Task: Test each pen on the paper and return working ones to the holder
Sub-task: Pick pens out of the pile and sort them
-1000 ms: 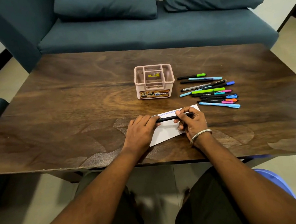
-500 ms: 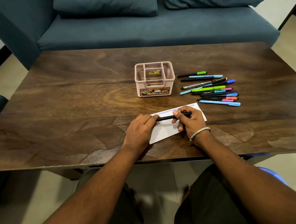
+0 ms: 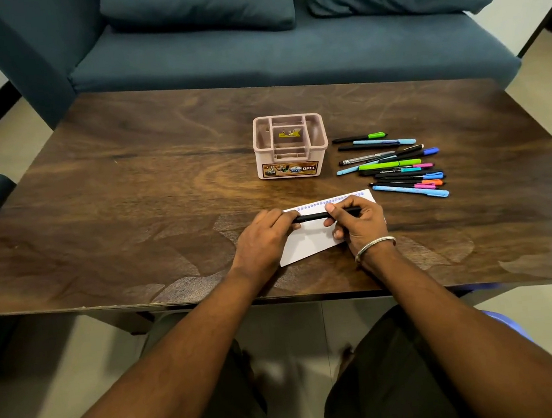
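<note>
Both hands have barely shifted: the left hand (image 3: pixel 264 235) and right hand (image 3: pixel 359 222) pinch opposite ends of a black pen (image 3: pixel 313 217), level above the paper (image 3: pixel 309 242). Behind stands the holder (image 3: pixel 291 159), labelled "OPEL", loose pens (image 3: pixel 396 165) beside it on the surface (image 3: pixel 131 207).

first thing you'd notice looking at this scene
Both hands meet at the near middle of the wooden table: the left hand and right hand hold a black pen level over a white paper. Right of that, a fan of coloured pens lies on the wood. Beside them, towards the left, stands a pink holder with no pens visibly standing in it.
</note>
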